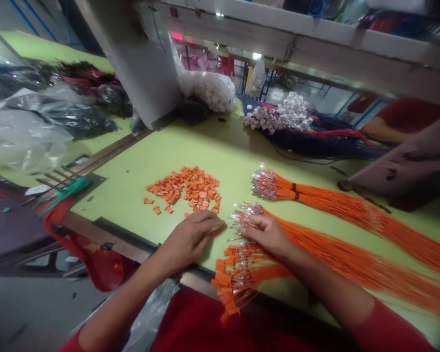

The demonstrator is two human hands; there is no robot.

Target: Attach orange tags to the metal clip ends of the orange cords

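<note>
My left hand [192, 234] is above the table just in front of a loose pile of small orange plastic connector housings [201, 190]. Its fingers are closed on one orange connector housing [215, 232], partly hidden under the fingertips. Facing it, my right hand [266, 233] pinches an orange wire with a metal terminal [232, 240] pointing left. Beneath that hand lies a loose bundle of orange wires [315, 239] with bare metal terminals. Nearer my body, wires with orange housings fitted on their ends [225, 281] hang over the table edge.
A tied bundle of orange wires [315, 195] lies behind. Further back are dark wires with white connectors [278, 115] and a bag of white parts [212, 90]. Plastic bags [33, 127] and a green-and-red rack with prongs [68, 186] are at left. Another person's arm [388, 122] shows at right.
</note>
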